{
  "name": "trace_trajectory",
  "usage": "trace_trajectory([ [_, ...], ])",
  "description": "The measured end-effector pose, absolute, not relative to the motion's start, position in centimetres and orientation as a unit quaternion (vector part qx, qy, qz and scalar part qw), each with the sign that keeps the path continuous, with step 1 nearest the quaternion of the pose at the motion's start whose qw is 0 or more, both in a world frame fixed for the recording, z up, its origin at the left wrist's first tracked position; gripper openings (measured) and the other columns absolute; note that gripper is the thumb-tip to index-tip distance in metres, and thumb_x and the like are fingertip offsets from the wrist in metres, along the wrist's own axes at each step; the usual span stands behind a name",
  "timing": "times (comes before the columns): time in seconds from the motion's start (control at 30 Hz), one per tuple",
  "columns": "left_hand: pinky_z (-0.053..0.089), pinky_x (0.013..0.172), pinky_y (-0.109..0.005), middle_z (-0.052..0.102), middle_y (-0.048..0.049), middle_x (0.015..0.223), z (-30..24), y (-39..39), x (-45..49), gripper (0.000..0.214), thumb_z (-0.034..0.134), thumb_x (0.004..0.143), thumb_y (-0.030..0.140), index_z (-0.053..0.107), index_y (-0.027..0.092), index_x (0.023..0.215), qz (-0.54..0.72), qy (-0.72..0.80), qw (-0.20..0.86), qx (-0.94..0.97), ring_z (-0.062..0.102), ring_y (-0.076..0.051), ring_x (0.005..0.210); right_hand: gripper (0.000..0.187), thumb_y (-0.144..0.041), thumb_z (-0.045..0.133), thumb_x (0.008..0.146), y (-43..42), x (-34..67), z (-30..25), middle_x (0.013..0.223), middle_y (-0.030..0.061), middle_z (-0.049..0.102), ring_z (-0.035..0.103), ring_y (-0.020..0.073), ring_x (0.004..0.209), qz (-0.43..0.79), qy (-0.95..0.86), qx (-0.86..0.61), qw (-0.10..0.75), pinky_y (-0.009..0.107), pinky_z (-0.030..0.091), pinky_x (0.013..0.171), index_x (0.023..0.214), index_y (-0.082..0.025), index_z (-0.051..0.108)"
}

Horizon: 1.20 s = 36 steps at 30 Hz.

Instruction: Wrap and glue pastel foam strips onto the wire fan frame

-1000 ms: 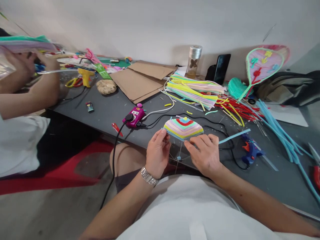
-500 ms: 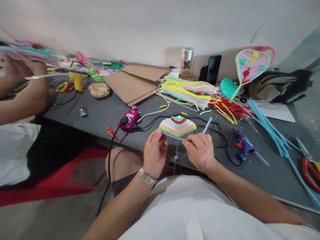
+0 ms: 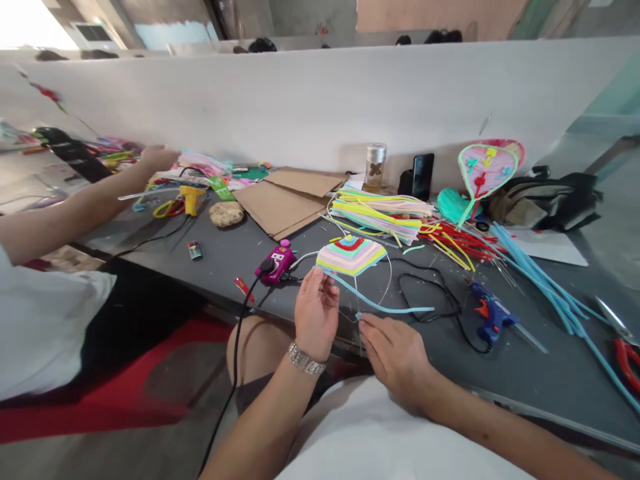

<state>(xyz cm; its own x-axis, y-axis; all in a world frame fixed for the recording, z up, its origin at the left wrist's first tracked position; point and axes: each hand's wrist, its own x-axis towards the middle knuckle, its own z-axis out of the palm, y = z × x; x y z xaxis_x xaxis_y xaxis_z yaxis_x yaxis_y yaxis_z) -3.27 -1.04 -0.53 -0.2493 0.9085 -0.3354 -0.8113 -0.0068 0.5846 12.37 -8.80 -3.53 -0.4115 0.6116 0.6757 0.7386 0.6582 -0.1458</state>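
Note:
My left hand pinches the left corner of a wire-framed, fan-shaped piece covered in bands of pink, yellow, mint and red pipe cleaner. From that corner a loose blue pipe cleaner curves off to the right, its far end free. My right hand has its fingertips closed at the small blue knot where the thin frame wires meet, below the striped part. A blue glue gun lies on the table to the right of my right hand.
A purple power strip with cords sits left of the piece. Behind are a pipe cleaner bundle, cardboard and a bottle. Blue pipe cleaners and red-handled pliers lie right. A co-worker's arm reaches across at left.
My right hand has let go of the blue pipe cleaner and moved down to the knot; the strip's end now hangs free. The view has tilted up. The co-worker's arm has stretched farther out.

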Motion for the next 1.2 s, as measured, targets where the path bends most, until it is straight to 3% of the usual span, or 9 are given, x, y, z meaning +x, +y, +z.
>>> trace_trajectory([
  [0.2, 0.043, 0.051, -0.014, 0.065, 0.0054, 0.072, -0.4, -1.5, -3.3, 0.027, 0.091, 0.069, 0.024, 0.069, 0.017, 0.084, 0.702, 0.351, 0.613, 0.090, 0.060, -0.004, 0.063, 0.025, -0.020, 0.051, 0.102, -7.8, 11.6, -3.8, 0.127, 0.0232, 0.072, 0.074, 0.0230, 0.082, -0.141, -0.800, -0.501, 0.298, 0.035, 0.057, 0.070, 0.116, -0.009, 0.068],
  [0.33, 0.044, 0.052, -0.014, 0.067, 0.0039, 0.075, 0.1, -2.0, -3.1, 0.026, 0.090, 0.070, 0.024, 0.071, 0.017, 0.087, 0.696, 0.361, 0.616, 0.073, 0.062, -0.005, 0.066, 0.034, -0.025, 0.047, 0.101, -6.9, 11.6, -2.6, 0.137, 0.0269, 0.064, 0.074, 0.0268, 0.094, -0.027, -0.756, -0.547, 0.357, 0.036, 0.058, 0.071, 0.127, -0.009, 0.063],
  [0.4, 0.044, 0.053, -0.015, 0.068, 0.0034, 0.078, 0.2, -2.3, -2.9, 0.028, 0.090, 0.069, 0.024, 0.072, 0.017, 0.089, 0.694, 0.359, 0.620, 0.073, 0.062, -0.006, 0.068, 0.033, -0.031, 0.048, 0.101, -6.5, 11.5, -1.8, 0.122, 0.0207, 0.071, 0.072, 0.0223, 0.084, 0.108, -0.711, -0.543, 0.433, 0.034, 0.057, 0.069, 0.125, -0.013, 0.063],
  [0.47, 0.045, 0.053, -0.015, 0.069, 0.0034, 0.079, 0.3, -2.7, -2.7, 0.031, 0.091, 0.067, 0.025, 0.072, 0.018, 0.090, 0.692, 0.355, 0.623, 0.081, 0.062, -0.006, 0.068, 0.032, -0.040, 0.052, 0.100, -6.0, 11.4, -1.0, 0.087, 0.0079, 0.073, 0.063, 0.0149, 0.060, 0.283, -0.620, -0.532, 0.503, 0.028, 0.052, 0.056, 0.117, -0.016, 0.065],
  [0.53, 0.045, 0.053, -0.015, 0.069, 0.0033, 0.080, 0.3, -3.1, -2.4, 0.033, 0.092, 0.066, 0.028, 0.072, 0.018, 0.090, 0.689, 0.354, 0.624, 0.099, 0.062, -0.006, 0.067, 0.034, -0.050, 0.059, 0.095, -5.6, 11.1, -0.4, 0.056, -0.0041, 0.058, 0.047, 0.0098, 0.043, 0.439, -0.503, -0.514, 0.539, 0.022, 0.039, 0.042, 0.103, -0.018, 0.066],
  [0.63, 0.045, 0.053, -0.015, 0.069, 0.0025, 0.081, 0.3, -3.7, -2.0, 0.031, 0.091, 0.067, 0.029, 0.072, 0.019, 0.089, 0.683, 0.355, 0.626, 0.125, 0.062, -0.007, 0.069, 0.042, -0.058, 0.075, 0.079, -5.1, 10.7, 0.2, 0.044, -0.0090, 0.047, 0.035, 0.0067, 0.036, 0.555, -0.376, -0.483, 0.564, 0.019, 0.025, 0.034, 0.084, -0.019, 0.062],
  [0.87, 0.046, 0.053, -0.016, 0.069, 0.0002, 0.084, -0.2, -3.8, -1.8, 0.017, 0.086, 0.074, 0.024, 0.074, 0.021, 0.085, 0.682, 0.373, 0.616, 0.125, 0.061, -0.009, 0.071, 0.046, -0.054, 0.087, 0.064, -5.2, 10.0, -0.1, 0.046, -0.0061, 0.054, 0.039, 0.0051, 0.035, 0.601, -0.309, -0.458, 0.578, 0.017, 0.027, 0.032, 0.074, -0.017, 0.061],
  [1.0, 0.045, 0.051, -0.016, 0.067, 0.0017, 0.077, -0.6, -3.5, -2.0, 0.027, 0.091, 0.067, 0.026, 0.073, 0.019, 0.086, 0.691, 0.370, 0.607, 0.130, 0.059, -0.008, 0.065, 0.045, -0.050, 0.090, 0.061, -5.5, 9.6, -0.6, 0.065, 0.0008, 0.069, 0.051, 0.0076, 0.039, 0.587, -0.299, -0.471, 0.587, 0.019, 0.039, 0.033, 0.075, -0.016, 0.065],
  [1.2, 0.042, 0.052, -0.016, 0.067, 0.0043, 0.072, -1.2, -2.8, -1.7, 0.043, 0.095, 0.061, 0.033, 0.066, 0.021, 0.089, 0.731, 0.361, 0.558, 0.156, 0.059, -0.007, 0.060, 0.043, -0.045, 0.094, 0.058, -5.5, 9.1, -0.8, 0.069, 0.0028, 0.073, 0.058, 0.0103, 0.044, 0.580, -0.291, -0.472, 0.597, 0.021, 0.047, 0.036, 0.075, -0.015, 0.067],
])
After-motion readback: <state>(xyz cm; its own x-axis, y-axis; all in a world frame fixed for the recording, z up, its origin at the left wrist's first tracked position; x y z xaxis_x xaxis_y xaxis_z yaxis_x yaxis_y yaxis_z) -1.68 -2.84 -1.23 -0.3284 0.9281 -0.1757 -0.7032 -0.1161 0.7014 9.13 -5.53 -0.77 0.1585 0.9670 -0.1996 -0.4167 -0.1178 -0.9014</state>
